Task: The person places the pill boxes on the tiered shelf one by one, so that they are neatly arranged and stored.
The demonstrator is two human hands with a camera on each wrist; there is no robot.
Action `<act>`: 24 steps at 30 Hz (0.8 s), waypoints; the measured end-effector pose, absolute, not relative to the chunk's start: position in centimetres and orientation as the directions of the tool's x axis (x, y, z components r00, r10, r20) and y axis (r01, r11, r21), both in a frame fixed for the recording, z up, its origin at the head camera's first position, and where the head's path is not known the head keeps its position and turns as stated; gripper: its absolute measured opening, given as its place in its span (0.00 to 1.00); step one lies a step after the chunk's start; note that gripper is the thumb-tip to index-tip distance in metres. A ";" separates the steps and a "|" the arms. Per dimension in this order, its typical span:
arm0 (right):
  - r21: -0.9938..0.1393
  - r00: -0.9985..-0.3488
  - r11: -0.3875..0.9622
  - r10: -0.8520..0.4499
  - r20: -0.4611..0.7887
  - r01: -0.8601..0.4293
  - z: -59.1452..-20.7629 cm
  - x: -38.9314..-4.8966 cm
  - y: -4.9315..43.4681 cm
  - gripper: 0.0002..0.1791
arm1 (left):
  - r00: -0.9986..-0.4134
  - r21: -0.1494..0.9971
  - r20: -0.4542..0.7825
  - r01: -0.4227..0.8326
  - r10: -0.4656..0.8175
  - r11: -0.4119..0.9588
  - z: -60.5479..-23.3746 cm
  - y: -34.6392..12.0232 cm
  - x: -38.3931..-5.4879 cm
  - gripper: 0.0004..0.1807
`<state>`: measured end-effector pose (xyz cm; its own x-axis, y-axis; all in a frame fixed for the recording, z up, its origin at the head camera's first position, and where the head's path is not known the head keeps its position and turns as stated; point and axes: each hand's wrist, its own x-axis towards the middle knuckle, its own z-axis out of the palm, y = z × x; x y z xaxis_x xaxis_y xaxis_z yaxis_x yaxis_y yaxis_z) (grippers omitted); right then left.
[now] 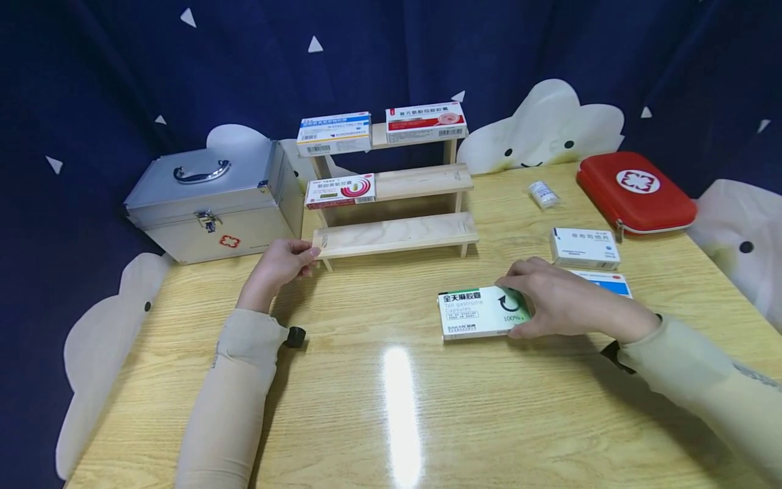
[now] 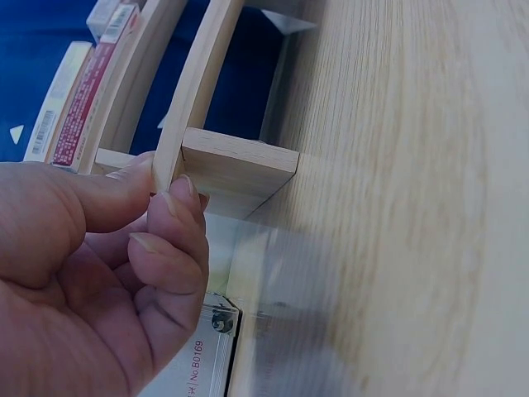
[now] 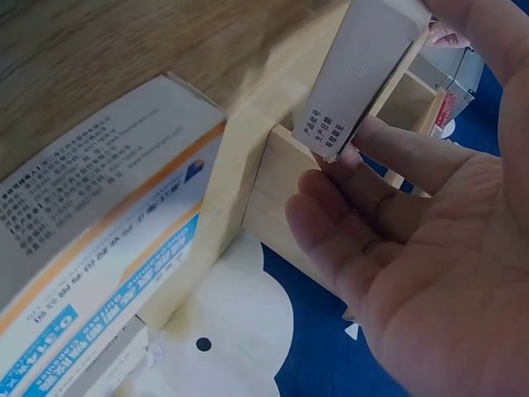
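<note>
My left hand (image 1: 284,263) pinches the left end of the lowest step of a wooden three-tier shelf (image 1: 397,233). In the left wrist view, thumb and fingertips meet on the edge of that board (image 2: 169,153). My right hand (image 1: 552,299) grips the right end of a white and green medicine box (image 1: 473,314), in front of the shelf. The right wrist view shows the white end of this box (image 3: 359,78) between thumb and fingers. On the shelf's top tier sit a blue-white box (image 1: 334,134) and a red-white box (image 1: 425,122); a red-marked box (image 1: 340,191) lies on the middle tier's left.
A silver metal case (image 1: 214,197) stands left of the shelf. To the right are a red zipped pouch (image 1: 635,191), a small clear packet (image 1: 543,194), a white box (image 1: 585,247) and a blue-white box (image 1: 611,284) partly behind my right hand. A dark curtain (image 1: 366,54) hangs behind.
</note>
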<state>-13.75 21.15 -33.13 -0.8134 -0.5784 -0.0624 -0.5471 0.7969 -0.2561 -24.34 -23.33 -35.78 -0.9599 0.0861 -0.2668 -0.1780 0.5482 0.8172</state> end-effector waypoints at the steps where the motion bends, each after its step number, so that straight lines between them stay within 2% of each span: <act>1: -0.253 -0.813 0.797 -0.579 -0.062 -0.548 -33.1 -13.8 21.2 0.42 | -0.960 0.818 -0.267 -0.179 0.086 0.547 -35.8 -23.3 -24.3 0.20; 24: -0.223 -0.822 0.807 -0.568 -0.038 -0.547 -30.2 -14.8 21.0 0.42 | -0.960 0.818 -0.263 -0.172 0.091 0.549 -35.7 -23.4 -24.3 0.19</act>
<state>-14.85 21.00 -30.25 -0.8218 -0.5684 -0.0382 -0.5475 0.8066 -0.2230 -24.30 -23.35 -35.70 -0.9604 0.0908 -0.2633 -0.1724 0.5486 0.8181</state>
